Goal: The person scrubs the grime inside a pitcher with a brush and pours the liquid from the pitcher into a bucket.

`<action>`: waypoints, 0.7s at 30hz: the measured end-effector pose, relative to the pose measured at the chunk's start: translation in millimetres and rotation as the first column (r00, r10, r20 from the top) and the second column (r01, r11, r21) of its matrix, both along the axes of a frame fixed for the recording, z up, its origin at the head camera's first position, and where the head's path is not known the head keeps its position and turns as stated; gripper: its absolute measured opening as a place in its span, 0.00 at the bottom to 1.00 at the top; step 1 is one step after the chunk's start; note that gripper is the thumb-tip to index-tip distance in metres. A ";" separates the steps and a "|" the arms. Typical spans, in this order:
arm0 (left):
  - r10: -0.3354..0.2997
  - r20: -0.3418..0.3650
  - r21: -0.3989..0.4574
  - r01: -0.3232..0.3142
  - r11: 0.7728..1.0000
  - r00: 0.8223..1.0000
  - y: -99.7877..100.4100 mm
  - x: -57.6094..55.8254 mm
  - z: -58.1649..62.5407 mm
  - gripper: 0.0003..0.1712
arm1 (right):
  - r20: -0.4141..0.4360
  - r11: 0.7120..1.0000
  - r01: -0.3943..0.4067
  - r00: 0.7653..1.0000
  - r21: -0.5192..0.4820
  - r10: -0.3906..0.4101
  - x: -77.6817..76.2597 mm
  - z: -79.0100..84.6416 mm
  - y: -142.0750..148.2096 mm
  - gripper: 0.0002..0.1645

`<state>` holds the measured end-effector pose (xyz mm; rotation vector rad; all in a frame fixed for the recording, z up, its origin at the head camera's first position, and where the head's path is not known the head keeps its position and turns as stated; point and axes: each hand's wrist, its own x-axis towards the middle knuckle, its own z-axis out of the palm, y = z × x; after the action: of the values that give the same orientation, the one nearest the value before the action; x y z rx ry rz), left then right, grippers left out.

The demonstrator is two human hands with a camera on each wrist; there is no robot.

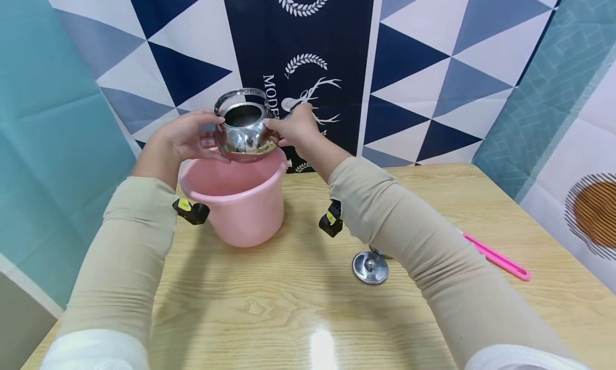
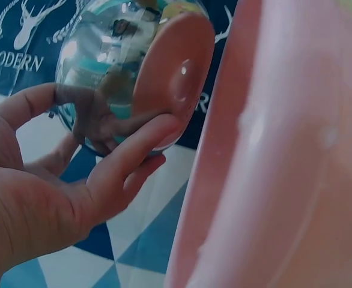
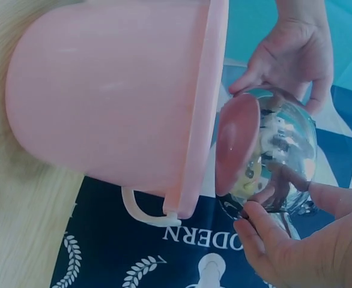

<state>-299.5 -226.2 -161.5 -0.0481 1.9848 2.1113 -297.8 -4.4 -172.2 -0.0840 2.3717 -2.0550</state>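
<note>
Both hands hold a round, shiny metal teapot (image 1: 246, 139) just above the rim of a pink bucket (image 1: 250, 215). Its top is uncovered, showing a dark inside, and a hoop handle stands up behind the opening. My left hand (image 1: 185, 136) grips the body from the left, thumb near the top edge. On the opposite side my right hand (image 1: 302, 130) pinches it between thumb and fingers. In the right wrist view, the pot's underside, facing the bucket's mouth, reflects pink. What lies inside the bucket is hidden.
A round metal lid (image 1: 370, 267) lies on the wooden table (image 1: 269, 311), with another metal piece (image 1: 380, 251) partly behind the right sleeve. Farther right is a pink handle (image 1: 500, 259), its other end hidden by the arm. A patterned wall covering (image 1: 414, 65) stands close behind.
</note>
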 end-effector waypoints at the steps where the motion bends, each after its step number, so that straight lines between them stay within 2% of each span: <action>1: -0.009 -0.009 -0.011 0.009 1.000 1.000 -2.0 -0.3 0.8 0.07 | -0.007 1.000 -0.005 1.000 0.007 0.005 -0.4 0.2 -1.3 0.52; 5: -0.056 -0.037 -0.046 0.054 0.997 0.998 -10.0 0.3 2.6 0.16 | -0.034 0.998 -0.024 0.999 0.062 0.026 -3.4 -0.2 -6.2 0.48; 10: -0.083 -0.052 -0.072 0.079 0.994 0.995 -17.3 0.0 1.6 0.29 | -0.049 0.994 -0.033 0.998 0.106 0.038 -6.6 -3.1 -9.2 0.47; 17: -0.081 -0.030 -0.084 0.078 0.993 0.996 -29.1 -4.6 -8.1 0.39 | -0.094 0.975 0.028 0.996 0.221 -0.007 -10.5 -14.5 -14.7 0.41; 21: -0.071 -0.012 -0.109 0.070 0.992 0.997 -33.1 -6.8 -14.6 0.49 | -0.132 0.969 0.053 0.991 0.240 -0.021 -12.0 -24.4 -18.6 0.40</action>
<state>-306.3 -259.3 -176.1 0.0191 2.0777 1.9650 -309.7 -22.9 -196.6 -0.1773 2.7016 -1.8055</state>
